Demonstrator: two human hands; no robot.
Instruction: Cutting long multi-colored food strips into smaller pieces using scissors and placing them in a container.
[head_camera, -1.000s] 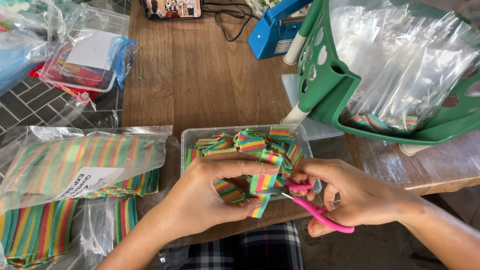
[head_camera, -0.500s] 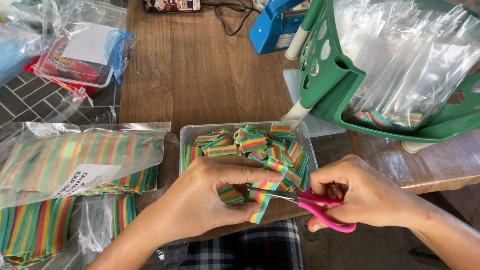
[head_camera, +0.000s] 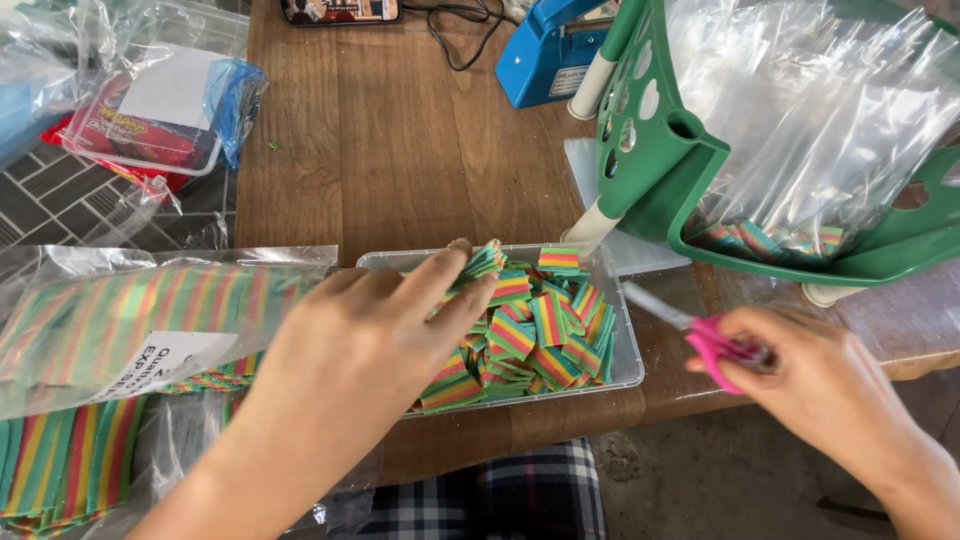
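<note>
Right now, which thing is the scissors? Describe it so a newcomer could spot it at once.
Start at the wooden table and find the clear tray of rainbow-striped pieces at its near edge. Just right of that tray, the right hand grips the scissors. They are the only thing with bright pink handles and pale blades, which point toward the tray.

Centre of the frame: a tray (head_camera: 612, 300) on the table (head_camera: 400, 150), filled with cut pieces (head_camera: 530, 335). The left hand (head_camera: 350, 350) lies over the tray's left part, fingertips among the pieces. Right of the tray, the right hand (head_camera: 810, 380) grips scissors (head_camera: 700, 335). At lower left, a bag of strips (head_camera: 130, 320). At upper right, a basket (head_camera: 690, 180) holding bags (head_camera: 800, 110); a sealing device (head_camera: 545, 50) lies to its left, at top centre.
</note>
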